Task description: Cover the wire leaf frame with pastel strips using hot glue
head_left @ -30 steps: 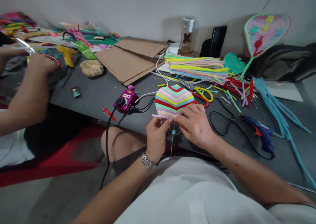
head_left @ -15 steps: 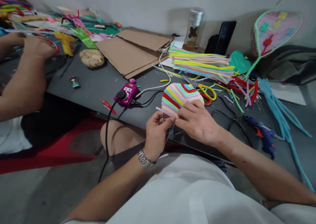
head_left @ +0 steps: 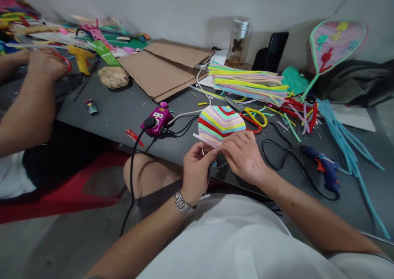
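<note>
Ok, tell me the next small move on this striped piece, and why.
Probably press the loose pale pink pipe cleaner flat against the striped pipe-cleaner panel with your right hand: its end sticks out past the panel's edge, while your left hand pinches the panel just beside it.

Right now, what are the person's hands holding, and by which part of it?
The left hand and right hand pinch a striped pipe-cleaner panel by its lower edge.

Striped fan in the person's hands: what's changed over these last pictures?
The striped fan of coloured strips turned to the right, then came back nearly upright, still held by the left hand and right hand. The thin stem beneath it now leans left. Nothing was let go. The blue glue gun and yellow-handled scissors stayed put.
</note>
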Available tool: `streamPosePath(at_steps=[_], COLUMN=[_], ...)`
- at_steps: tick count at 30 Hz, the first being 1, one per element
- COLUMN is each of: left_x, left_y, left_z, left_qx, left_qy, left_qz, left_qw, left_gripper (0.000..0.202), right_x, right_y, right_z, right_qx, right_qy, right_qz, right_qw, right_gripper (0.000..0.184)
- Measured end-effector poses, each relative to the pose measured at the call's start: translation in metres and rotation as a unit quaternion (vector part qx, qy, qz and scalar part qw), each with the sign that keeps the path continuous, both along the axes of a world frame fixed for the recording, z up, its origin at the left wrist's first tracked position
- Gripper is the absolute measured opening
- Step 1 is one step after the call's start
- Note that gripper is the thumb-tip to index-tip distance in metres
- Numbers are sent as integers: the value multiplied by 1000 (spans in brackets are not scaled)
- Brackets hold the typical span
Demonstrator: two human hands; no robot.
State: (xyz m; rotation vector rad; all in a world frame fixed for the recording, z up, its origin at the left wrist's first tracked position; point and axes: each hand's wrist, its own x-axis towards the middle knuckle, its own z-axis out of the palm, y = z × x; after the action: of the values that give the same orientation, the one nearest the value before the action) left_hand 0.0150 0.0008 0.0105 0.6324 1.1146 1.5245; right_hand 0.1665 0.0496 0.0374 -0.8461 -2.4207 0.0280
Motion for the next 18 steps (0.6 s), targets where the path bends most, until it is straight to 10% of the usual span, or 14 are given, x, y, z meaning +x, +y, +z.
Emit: streamPosePath(at_steps=[18], left_x=[3], left_y=[2], left_z=[-2], left_qx=[-44], left_qy=[-7], left_qz=[-5], left_qw=[999], left_gripper=[27], right_x=[-2], right_y=[-7], right_z=[-5], right_qx=[-5], right_qy=[1], right_qz=[-36], right_qw=[999], right_gripper=[14])
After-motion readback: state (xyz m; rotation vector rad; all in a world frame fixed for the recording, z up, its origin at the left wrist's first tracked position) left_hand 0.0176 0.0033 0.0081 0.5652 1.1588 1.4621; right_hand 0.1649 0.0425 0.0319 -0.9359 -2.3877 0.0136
